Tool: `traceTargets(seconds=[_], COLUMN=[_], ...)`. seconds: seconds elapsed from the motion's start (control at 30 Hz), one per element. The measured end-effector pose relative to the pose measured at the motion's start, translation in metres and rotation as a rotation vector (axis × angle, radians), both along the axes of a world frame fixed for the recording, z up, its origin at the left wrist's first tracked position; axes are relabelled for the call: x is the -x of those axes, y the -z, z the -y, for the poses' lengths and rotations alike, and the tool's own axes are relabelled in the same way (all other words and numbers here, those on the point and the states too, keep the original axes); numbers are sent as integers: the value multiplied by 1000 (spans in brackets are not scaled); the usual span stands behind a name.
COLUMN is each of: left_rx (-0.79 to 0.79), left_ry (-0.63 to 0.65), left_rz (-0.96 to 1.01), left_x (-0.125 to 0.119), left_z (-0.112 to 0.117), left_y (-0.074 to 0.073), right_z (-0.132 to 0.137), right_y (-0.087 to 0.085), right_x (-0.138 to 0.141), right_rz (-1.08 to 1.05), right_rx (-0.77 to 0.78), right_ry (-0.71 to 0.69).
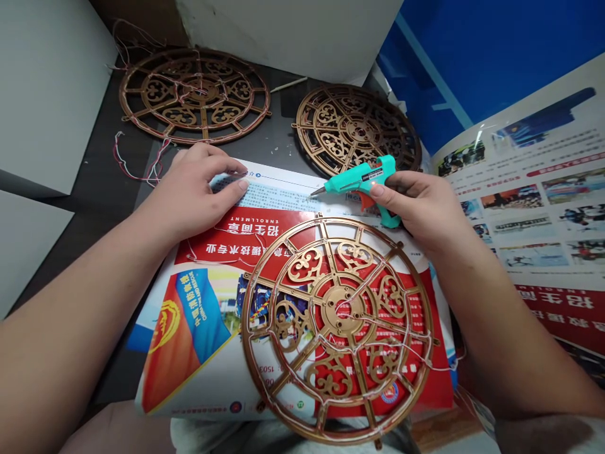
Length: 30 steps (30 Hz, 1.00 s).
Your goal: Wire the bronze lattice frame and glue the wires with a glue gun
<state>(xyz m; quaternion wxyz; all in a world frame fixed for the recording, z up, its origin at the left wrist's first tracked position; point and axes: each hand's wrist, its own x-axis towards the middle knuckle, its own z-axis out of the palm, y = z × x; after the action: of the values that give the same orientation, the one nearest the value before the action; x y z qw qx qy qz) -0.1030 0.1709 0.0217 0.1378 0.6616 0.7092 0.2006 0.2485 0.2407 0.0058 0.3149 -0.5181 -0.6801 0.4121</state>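
Note:
My right hand (428, 205) is wrapped round the handle of a turquoise glue gun (352, 179), its orange trigger below the thumb and its nozzle pointing left, just above the paper. My left hand (205, 186) lies on the far left part of a printed brochure (203, 375), thumb and fingers apart, holding nothing. On the brochure, nearer to me, a round bronze-coloured lattice frame (341, 309) lies flat and overhangs its front edge. Thin pink and white wires (227, 260) run along its rings and trail off to both sides.
Behind my hands lie two more round lattice frames, one at the left (203, 129) with loose wires (125, 167), one at the right (354, 129). A thin stick (289, 84) lies between them. Another brochure (529, 214) stands at the right. White boxes (47, 94) border the dark table.

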Motion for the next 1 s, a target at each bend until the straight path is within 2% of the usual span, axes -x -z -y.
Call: traceTargets(seconds=[0.13, 0.7, 1.0], left_rx=[3, -13, -38], left_ry=[-5, -1, 5], left_rz=[-7, -30, -4], left_x=[0, 0, 1], left_z=[0, 1, 0], left_y=[0, 1, 2], right_z=[1, 3, 3], right_y=[0, -1, -3], right_x=[2, 5, 5], right_rz=[-28, -27, -12], right_rx=[41, 0, 24], right_ry=[42, 58, 22])
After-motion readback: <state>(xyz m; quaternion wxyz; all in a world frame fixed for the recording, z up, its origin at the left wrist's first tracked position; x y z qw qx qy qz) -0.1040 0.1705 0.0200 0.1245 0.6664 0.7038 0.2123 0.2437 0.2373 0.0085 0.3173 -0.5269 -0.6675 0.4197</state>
